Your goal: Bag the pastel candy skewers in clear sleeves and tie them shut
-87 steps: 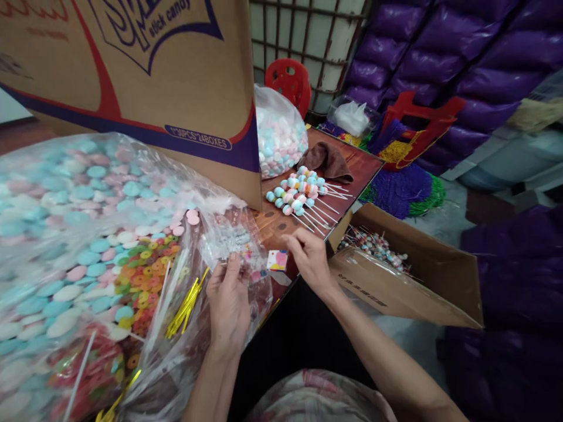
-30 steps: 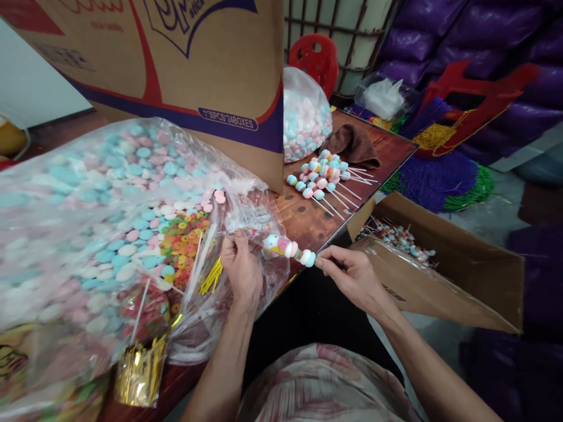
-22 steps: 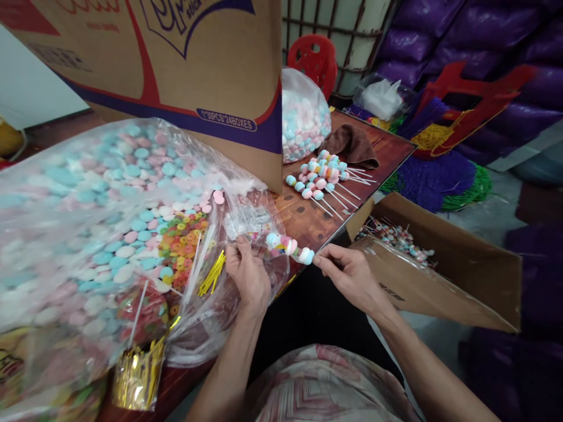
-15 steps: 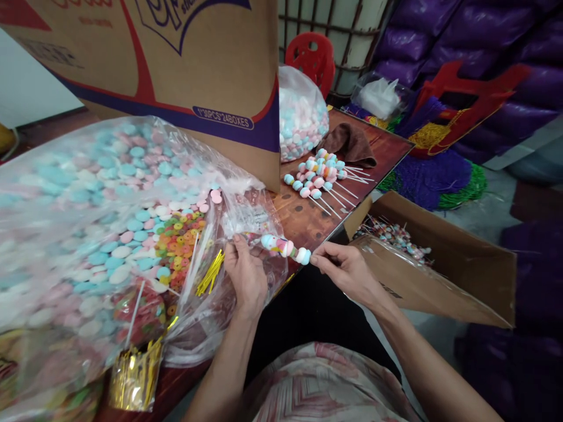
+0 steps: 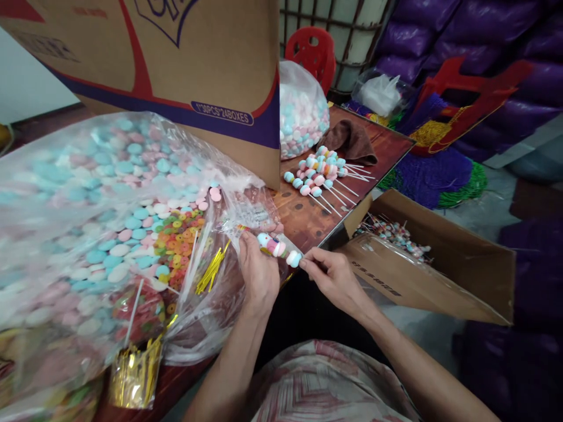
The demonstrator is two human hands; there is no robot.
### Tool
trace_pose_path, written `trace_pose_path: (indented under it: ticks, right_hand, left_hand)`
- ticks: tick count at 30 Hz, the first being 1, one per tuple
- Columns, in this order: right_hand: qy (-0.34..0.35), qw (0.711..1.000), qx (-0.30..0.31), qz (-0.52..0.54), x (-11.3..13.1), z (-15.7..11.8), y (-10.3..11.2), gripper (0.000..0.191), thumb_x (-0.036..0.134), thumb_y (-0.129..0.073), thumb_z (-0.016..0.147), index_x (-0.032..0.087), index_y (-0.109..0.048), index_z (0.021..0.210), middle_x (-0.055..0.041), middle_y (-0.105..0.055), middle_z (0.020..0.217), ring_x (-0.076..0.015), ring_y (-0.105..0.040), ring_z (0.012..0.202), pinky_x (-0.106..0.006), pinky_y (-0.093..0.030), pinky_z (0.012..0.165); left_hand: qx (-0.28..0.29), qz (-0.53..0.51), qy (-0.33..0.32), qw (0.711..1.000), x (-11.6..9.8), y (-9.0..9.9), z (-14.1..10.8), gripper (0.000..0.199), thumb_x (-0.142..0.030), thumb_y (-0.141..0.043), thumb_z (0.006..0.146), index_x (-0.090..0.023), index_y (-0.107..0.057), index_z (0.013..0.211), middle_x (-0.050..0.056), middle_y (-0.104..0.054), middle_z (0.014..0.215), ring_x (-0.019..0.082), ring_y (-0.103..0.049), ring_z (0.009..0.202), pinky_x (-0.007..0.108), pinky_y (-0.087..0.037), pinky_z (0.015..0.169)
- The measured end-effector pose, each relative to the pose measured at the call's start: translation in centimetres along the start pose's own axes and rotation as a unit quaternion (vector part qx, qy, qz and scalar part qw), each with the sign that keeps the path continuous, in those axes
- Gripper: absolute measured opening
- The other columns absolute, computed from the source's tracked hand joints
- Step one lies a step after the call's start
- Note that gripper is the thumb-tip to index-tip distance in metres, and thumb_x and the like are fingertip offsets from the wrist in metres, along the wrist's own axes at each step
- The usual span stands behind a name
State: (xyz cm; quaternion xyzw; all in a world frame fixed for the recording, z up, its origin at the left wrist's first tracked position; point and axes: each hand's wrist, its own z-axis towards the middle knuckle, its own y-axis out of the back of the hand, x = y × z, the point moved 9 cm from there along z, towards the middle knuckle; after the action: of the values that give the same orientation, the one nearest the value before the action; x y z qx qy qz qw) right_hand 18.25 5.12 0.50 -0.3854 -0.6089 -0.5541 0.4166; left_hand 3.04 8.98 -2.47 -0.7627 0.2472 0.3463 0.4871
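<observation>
A skewer of blue, white and pink candies [image 5: 278,248] in a clear wrapper lies between my two hands. My left hand [image 5: 259,271] is closed on the wrapper at the skewer's left end. The fingertips of my right hand [image 5: 328,271] pinch its right end, beside a pale blue candy. Gold twist ties [image 5: 212,271] lie just left of my left hand, by the ring gummies [image 5: 178,234] and loose round candies [image 5: 118,251] on the large plastic bag. Finished-looking candy skewers [image 5: 320,171] with white sticks are piled further back on the table.
A large printed carton [image 5: 197,70] stands at the back left. Behind the skewers are a full candy bag [image 5: 301,114] and a brown cloth [image 5: 349,142]. An open cardboard box [image 5: 466,258] holding wrapped sticks sits right of the table [image 5: 303,221]. A gold-tie packet [image 5: 134,375] is front left.
My right hand has moved slightly left with the skewer's end. My left hand has shifted right and turned, its fingers now further round the wrapper. The view has shifted slightly.
</observation>
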Motion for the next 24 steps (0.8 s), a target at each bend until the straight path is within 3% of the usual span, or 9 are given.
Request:
trace_pose_path:
  ticks: [3, 6, 9, 11, 14, 17, 20, 22, 24]
  right_hand:
    - [-0.128, 0.974, 0.038, 0.186, -2.1, -0.5, -1.7, 0.027, 0.036, -0.064, 0.083, 0.018, -0.057, 0.064, 0.0051, -0.047, 0.052, -0.0064, -0.032, 0.044, -0.022, -0.021, 0.043]
    - [-0.233, 0.9, 0.083, 0.358, -3.2, -1.4, -3.8, 0.027, 0.038, -0.073, 0.074, 0.017, -0.058, 0.067, 0.0067, -0.048, 0.047, -0.0026, -0.022, 0.037, -0.021, -0.011, 0.04]
    - [-0.273, 0.842, 0.124, 0.449, -3.2, -1.9, -5.2, 0.028, 0.035, -0.08, 0.068, 0.015, -0.06, 0.067, 0.0069, -0.048, 0.046, -0.0003, -0.019, 0.036, -0.019, -0.01, 0.039]
    - [-0.28, 0.826, 0.139, 0.47, -3.2, -2.1, -5.7, 0.029, 0.034, -0.081, 0.067, 0.015, -0.059, 0.067, 0.0073, -0.048, 0.046, 0.0003, -0.019, 0.036, -0.018, -0.01, 0.038]
    - [-0.27, 0.848, 0.135, 0.436, -3.5, -1.8, -5.6, 0.027, 0.035, -0.078, 0.07, 0.015, -0.059, 0.068, 0.0071, -0.048, 0.047, -0.0007, -0.019, 0.036, -0.019, -0.01, 0.039]
    - [-0.2, 0.928, 0.084, 0.304, -3.4, -0.8, -4.0, 0.025, 0.035, -0.069, 0.079, 0.017, -0.057, 0.067, 0.0065, -0.048, 0.05, -0.0036, -0.025, 0.038, -0.021, -0.014, 0.04]
    - [-0.068, 0.991, 0.029, 0.11, -1.7, -0.1, -2.0, 0.026, 0.031, -0.059, 0.089, 0.018, -0.054, 0.066, 0.0047, -0.048, 0.056, -0.0078, -0.038, 0.049, -0.022, -0.028, 0.048]
    - [0.001, 1.0, 0.002, 0.004, -0.4, -0.3, -1.2, 0.021, 0.028, -0.055, 0.093, 0.019, -0.057, 0.075, 0.004, -0.05, 0.061, -0.0099, -0.043, 0.056, -0.023, -0.034, 0.055]
    - [0.034, 0.998, -0.013, -0.051, 0.2, -0.7, -1.0, 0.009, 0.026, -0.054, 0.095, 0.021, -0.061, 0.095, 0.0046, -0.052, 0.065, -0.011, -0.045, 0.058, -0.024, -0.038, 0.06]
  left_hand:
    - [-0.016, 0.003, -0.011, 1.0, 0.1, 0.2, 0.0, 0.034, -0.05, -0.051, 0.095, -0.018, -0.061, 0.088, 0.008, -0.072, 0.09, 0.017, -0.071, 0.082, 0.031, -0.054, 0.078]
    - [-0.003, 0.01, -0.014, 1.0, 0.3, 0.0, 0.1, 0.035, -0.05, -0.049, 0.096, -0.018, -0.062, 0.088, 0.008, -0.072, 0.092, 0.016, -0.07, 0.082, 0.03, -0.053, 0.079]
    - [0.004, 0.016, -0.016, 1.0, 0.3, 0.0, -0.1, 0.036, -0.051, -0.049, 0.096, -0.018, -0.062, 0.089, 0.008, -0.073, 0.092, 0.017, -0.07, 0.085, 0.03, -0.053, 0.08]
    - [0.013, 0.015, -0.012, 1.0, 0.3, -0.1, -0.2, 0.036, -0.051, -0.049, 0.096, -0.018, -0.061, 0.089, 0.008, -0.073, 0.092, 0.017, -0.07, 0.085, 0.029, -0.053, 0.078]
    - [0.036, 0.013, 0.006, 0.999, 0.4, -0.3, -0.3, 0.034, -0.051, -0.053, 0.094, -0.019, -0.061, 0.089, 0.006, -0.071, 0.088, 0.015, -0.069, 0.076, 0.025, -0.052, 0.069]
    - [0.055, 0.011, 0.033, 0.998, 0.7, -0.3, -0.4, 0.029, -0.047, -0.059, 0.092, -0.019, -0.061, 0.088, 0.004, -0.07, 0.083, 0.013, -0.066, 0.069, 0.024, -0.051, 0.067]
    - [0.066, 0.009, 0.046, 0.997, 0.8, -0.4, -0.4, 0.023, -0.041, -0.063, 0.091, -0.019, -0.061, 0.087, 0.003, -0.069, 0.084, 0.013, -0.067, 0.073, 0.026, -0.052, 0.073]
    - [0.064, 0.001, 0.043, 0.997, 0.6, -0.3, -0.3, 0.02, -0.038, -0.066, 0.089, -0.018, -0.061, 0.087, 0.003, -0.068, 0.086, 0.013, -0.067, 0.076, 0.028, -0.053, 0.076]
    - [0.057, -0.011, 0.038, 0.998, 0.4, -0.2, -0.2, 0.021, -0.037, -0.069, 0.087, -0.018, -0.061, 0.087, 0.002, -0.068, 0.086, 0.014, -0.067, 0.078, 0.029, -0.053, 0.077]
